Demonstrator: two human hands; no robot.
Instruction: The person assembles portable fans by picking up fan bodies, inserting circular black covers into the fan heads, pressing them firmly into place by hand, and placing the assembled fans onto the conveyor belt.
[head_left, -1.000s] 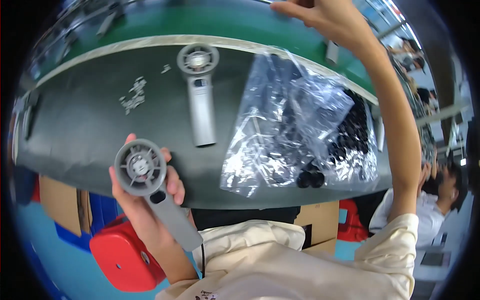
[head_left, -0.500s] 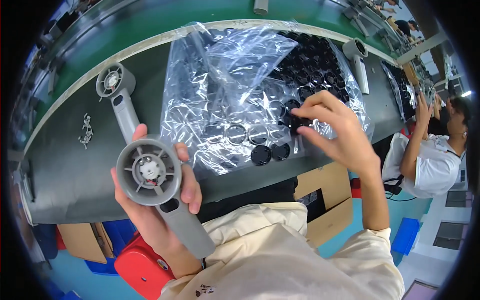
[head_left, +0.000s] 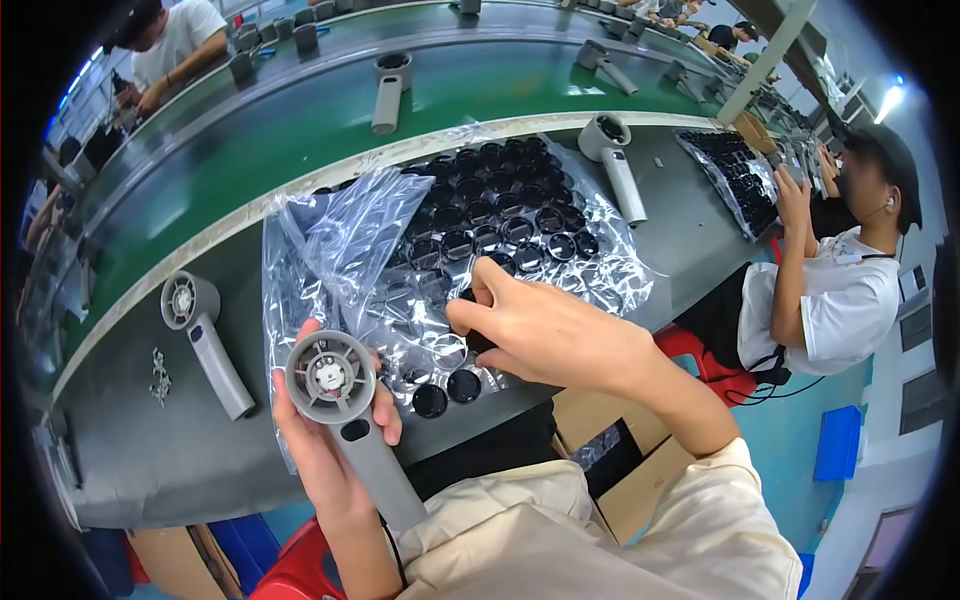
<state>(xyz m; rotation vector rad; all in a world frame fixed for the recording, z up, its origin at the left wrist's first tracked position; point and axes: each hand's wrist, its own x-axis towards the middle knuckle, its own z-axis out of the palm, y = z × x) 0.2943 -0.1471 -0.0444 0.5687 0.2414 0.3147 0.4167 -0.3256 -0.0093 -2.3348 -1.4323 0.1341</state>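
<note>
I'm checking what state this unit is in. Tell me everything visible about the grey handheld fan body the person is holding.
The grey plastic handheld fan body has a round head with an open face showing a pale hub and radial ribs, and a long straight handle with a dark oval opening near the top. The left hand grips it by the handle just under the head, face toward the camera, handle slanting down to the right. It is lifted at the near edge of the grey workbench.
</note>
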